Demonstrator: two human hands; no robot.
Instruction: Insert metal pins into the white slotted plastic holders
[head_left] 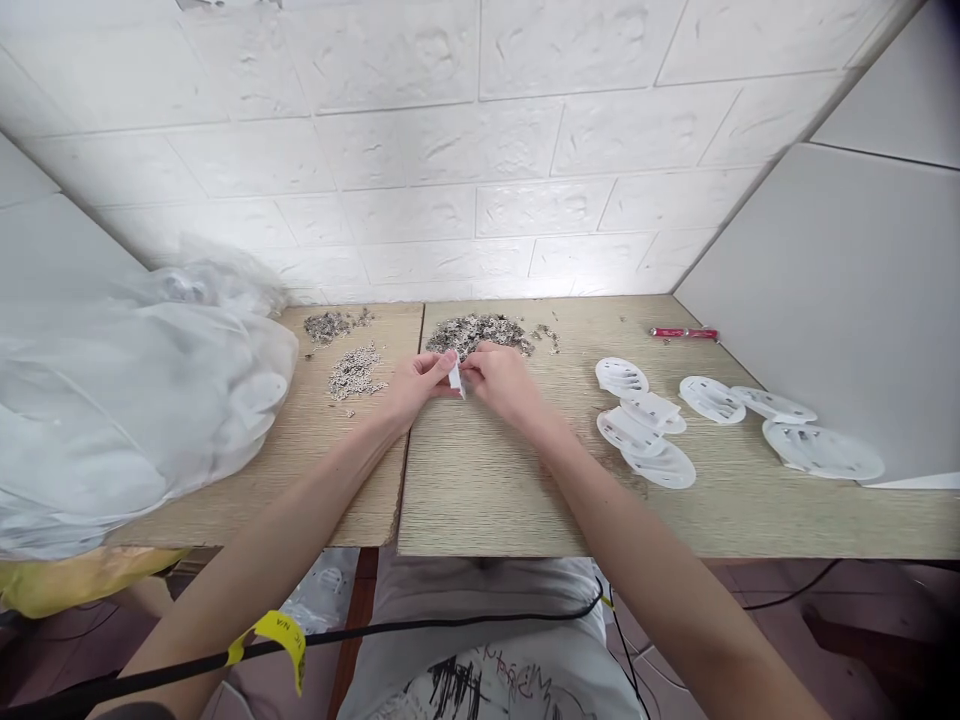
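The person's left hand [415, 385] pinches a small white plastic piece [455, 376] between thumb and fingers, holding it up over the surface [495, 480], close to the seam where two wooden boards meet. The right hand [499, 378] is at the piece's right side, its fingers drawn together at the edge; whether they grip the piece itself or some tiny part cannot be told.

Just beyond both hands, toward the white brick wall [442, 150], lies a large heap of small metal parts [484, 332], with a few strays at its right end. On the left board are two smaller heaps: a darker pile [326, 327] farther back and a paler pile [355, 372] nearer the person. A big whitish plastic bag [142, 410] fills the left end.

To the right of the right hand, well apart from it, a cluster of white discs with slots [660, 466] lies partly overlapping. Farther right is a second group of slotted discs [821, 450], near the grey side panel [847, 300]. A red pen [684, 333] lies behind them.
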